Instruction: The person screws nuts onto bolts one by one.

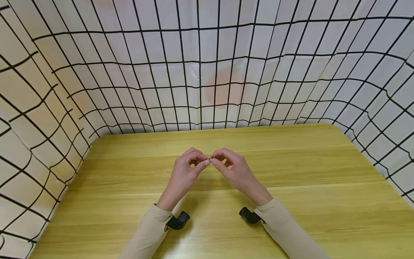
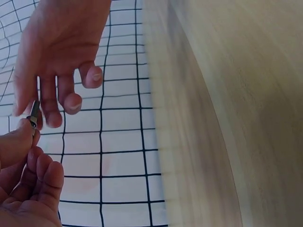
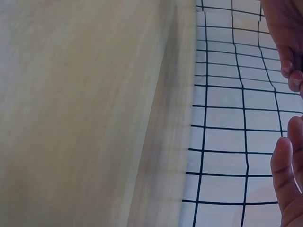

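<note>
Above the middle of the table, my left hand point(image 1: 183, 173) and right hand point(image 1: 238, 173) meet fingertip to fingertip over a tiny metal piece. The left wrist view shows it as a small grey bolt point(image 2: 35, 109) with a wider, shiny part like a nut point(image 2: 32, 120) on it. Thumb and finger of the left hand pinch the nut end. The right hand pinches the other end, its thumb and index finger partly covering the shaft. The right hand's other fingers are loosely bent. In the right wrist view the bolt is out of sight.
Beneath both hands is a wooden table point(image 1: 129, 201). A black wire grid point(image 1: 199, 63) in front of white sheeting surrounds its back and sides. Black camera mounts stick out from the left cuff point(image 1: 179, 220) and right cuff point(image 1: 249, 216).
</note>
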`<control>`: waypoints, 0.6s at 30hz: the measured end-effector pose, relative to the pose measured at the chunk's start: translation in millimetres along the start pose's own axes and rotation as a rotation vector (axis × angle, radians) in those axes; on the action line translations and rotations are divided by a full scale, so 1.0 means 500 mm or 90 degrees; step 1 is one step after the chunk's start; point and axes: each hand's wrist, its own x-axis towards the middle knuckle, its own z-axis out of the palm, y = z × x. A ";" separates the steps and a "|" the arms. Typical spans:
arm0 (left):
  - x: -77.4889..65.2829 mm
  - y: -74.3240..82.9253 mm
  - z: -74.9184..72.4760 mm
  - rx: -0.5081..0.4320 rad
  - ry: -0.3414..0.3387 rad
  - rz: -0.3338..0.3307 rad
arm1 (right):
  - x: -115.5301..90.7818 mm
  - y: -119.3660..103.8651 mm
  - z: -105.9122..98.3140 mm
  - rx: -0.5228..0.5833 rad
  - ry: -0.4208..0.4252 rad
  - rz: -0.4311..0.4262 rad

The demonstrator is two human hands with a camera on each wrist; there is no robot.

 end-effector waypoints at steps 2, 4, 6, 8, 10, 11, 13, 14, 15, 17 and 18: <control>0.000 0.000 -0.001 -0.002 0.003 0.000 | 0.000 -0.001 0.000 0.009 0.000 -0.003; 0.000 -0.001 -0.001 -0.003 0.006 -0.001 | -0.001 -0.002 0.000 0.015 -0.001 -0.009; 0.001 -0.001 -0.002 -0.004 0.007 -0.003 | -0.001 -0.001 0.001 0.015 -0.001 -0.023; 0.001 -0.001 -0.002 -0.005 0.007 -0.005 | 0.000 0.000 0.003 0.010 0.003 -0.042; 0.001 -0.002 -0.002 -0.006 0.007 -0.004 | 0.002 -0.001 0.004 0.001 0.008 -0.057; 0.001 -0.002 -0.002 -0.007 0.008 -0.004 | 0.002 0.000 0.004 -0.004 0.011 -0.062; 0.001 -0.003 -0.003 -0.009 0.008 -0.002 | 0.004 0.000 0.005 -0.011 0.014 -0.063; 0.001 -0.003 -0.003 -0.011 0.009 -0.001 | 0.004 -0.002 0.004 -0.015 0.014 -0.059; 0.001 -0.003 -0.003 -0.012 0.009 -0.001 | 0.004 -0.002 0.004 -0.017 0.013 -0.055; 0.002 -0.002 -0.003 -0.014 0.011 -0.001 | 0.004 -0.002 0.003 -0.018 0.009 -0.049; 0.002 -0.002 -0.003 -0.015 0.011 -0.001 | 0.004 -0.002 0.003 -0.017 0.007 -0.047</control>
